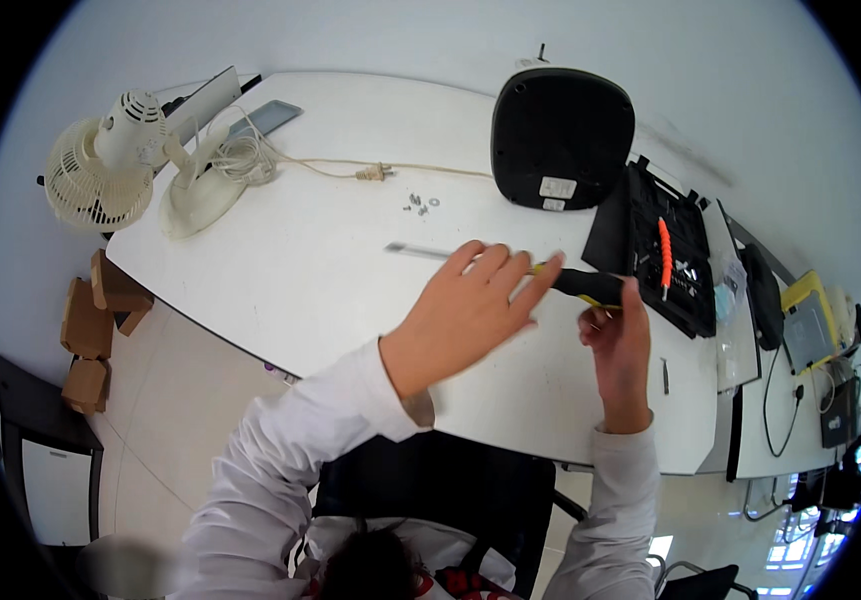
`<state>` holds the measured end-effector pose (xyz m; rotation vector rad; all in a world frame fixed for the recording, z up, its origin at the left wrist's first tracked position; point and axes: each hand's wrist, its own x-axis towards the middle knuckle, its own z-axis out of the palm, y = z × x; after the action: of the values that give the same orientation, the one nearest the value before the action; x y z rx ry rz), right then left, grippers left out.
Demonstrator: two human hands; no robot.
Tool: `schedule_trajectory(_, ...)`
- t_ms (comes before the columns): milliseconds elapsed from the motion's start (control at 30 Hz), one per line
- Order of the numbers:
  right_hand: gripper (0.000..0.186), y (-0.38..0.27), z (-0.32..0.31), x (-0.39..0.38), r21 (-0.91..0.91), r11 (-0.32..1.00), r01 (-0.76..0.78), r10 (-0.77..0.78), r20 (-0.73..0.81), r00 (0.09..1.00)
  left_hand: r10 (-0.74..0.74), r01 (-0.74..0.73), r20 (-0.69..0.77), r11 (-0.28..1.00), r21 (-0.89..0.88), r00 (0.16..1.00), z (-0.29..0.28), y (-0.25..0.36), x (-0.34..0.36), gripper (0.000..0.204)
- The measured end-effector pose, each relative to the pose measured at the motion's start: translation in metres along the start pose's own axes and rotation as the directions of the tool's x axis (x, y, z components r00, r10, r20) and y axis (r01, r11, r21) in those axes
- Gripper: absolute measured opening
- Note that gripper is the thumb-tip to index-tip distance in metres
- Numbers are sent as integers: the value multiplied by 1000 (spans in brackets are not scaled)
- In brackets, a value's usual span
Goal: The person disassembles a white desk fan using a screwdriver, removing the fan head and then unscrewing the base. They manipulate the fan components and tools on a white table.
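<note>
A screwdriver [590,287] with a black and yellow handle and a long metal shaft lies nearly level above the white table. My right hand [620,345] grips the end of its handle between thumb and fingers. Across the shaft reaches my left hand [470,315], palm down, its fingers stretched out and slightly apart. Those fingers hide the middle of the shaft, so whether they touch it is unclear. The flat shaft tip shows to the left of the hand. Several small screws and a washer [434,202] lie on the tabletop beyond my left hand.
A black rounded base [562,135] stands at the back. On the right is an open black tool case [672,250] with an orange flexible shaft [664,255]; a small dark tool [665,376] lies nearby. A white fan [100,175] and coiled cord [245,160] occupy the left.
</note>
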<state>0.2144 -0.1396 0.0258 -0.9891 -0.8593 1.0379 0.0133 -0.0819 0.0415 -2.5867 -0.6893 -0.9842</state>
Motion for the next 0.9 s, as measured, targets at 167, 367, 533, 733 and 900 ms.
schedule_trajectory(167, 51, 8, 39, -35, 85, 996, 2, -10, 101, 995, -218, 215, -25, 973, -77, 976, 7, -29, 5, 18)
schedule_trajectory(367, 46, 33, 130, -78, -213, 968, 134, 17, 586, 810, -404, 388, -71, 906, -170, 912, 30, -89, 41, 19)
schedule_trajectory(533, 49, 47, 167, -114, -241, 969, 50, 92, 544, 834, -582, 577, -102, 813, -76, 806, 36, -122, 40, 20)
schedule_trajectory(733, 65, 44, 184, -93, 201, 833, -516, 307, 608, 732, -653, 650, -122, 757, -66, 747, 33, -106, 49, 21)
schedule_trajectory(900, 66, 20, 203, -104, 402, 711, -577, 358, 500, 789, -625, 611, -86, 778, -148, 776, 17, -94, 48, 23)
